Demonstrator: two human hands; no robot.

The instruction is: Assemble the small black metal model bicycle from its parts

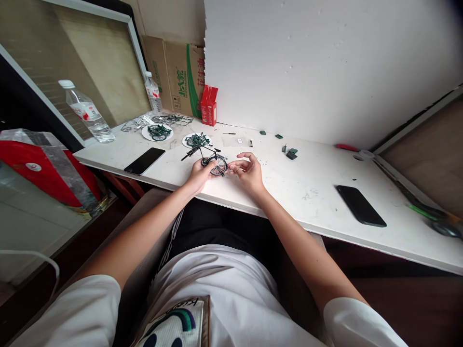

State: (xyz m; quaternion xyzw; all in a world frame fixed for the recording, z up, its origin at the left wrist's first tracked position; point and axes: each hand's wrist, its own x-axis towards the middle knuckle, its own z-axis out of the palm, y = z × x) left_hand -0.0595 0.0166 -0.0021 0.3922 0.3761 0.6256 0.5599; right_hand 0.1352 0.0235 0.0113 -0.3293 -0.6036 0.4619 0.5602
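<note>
A small black model bicycle (219, 165) with a spoked wheel is held above the front edge of the white table. My left hand (201, 174) grips it from the left, with the thumb against the wheel. On the wheel's right side is my right hand (249, 172), its thumb and index finger pinched together close to the rim; anything between those fingertips is too small to make out. Just behind the bicycle, a white plate (185, 140) holds dark green parts. Another plate (144, 135) with green parts and a wheel stands farther left.
A phone (145, 161) lies left, another (360, 206) right. Two water bottles (92, 117) (154, 94), a carton (179, 77) and a red box (209, 106) stand at the back left. Small green pieces (291, 153) lie behind my right hand. The table's front edge (238, 206) runs below my hands.
</note>
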